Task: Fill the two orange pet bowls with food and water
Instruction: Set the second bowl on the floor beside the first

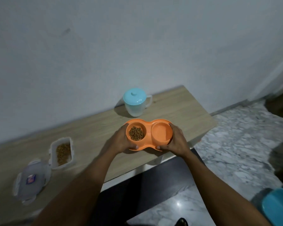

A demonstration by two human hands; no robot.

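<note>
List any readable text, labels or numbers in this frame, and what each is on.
Nothing legible in this frame.
Sticker on the clear lid: blue, red and white, too blurred to read.
Orange double bowl, blue-lidded jug, open food container: no markings visible.

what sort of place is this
Most likely a room in a home: a wooden table against a plain white wall, marble floor tiles, and an orange double bowl holding pet food.
</note>
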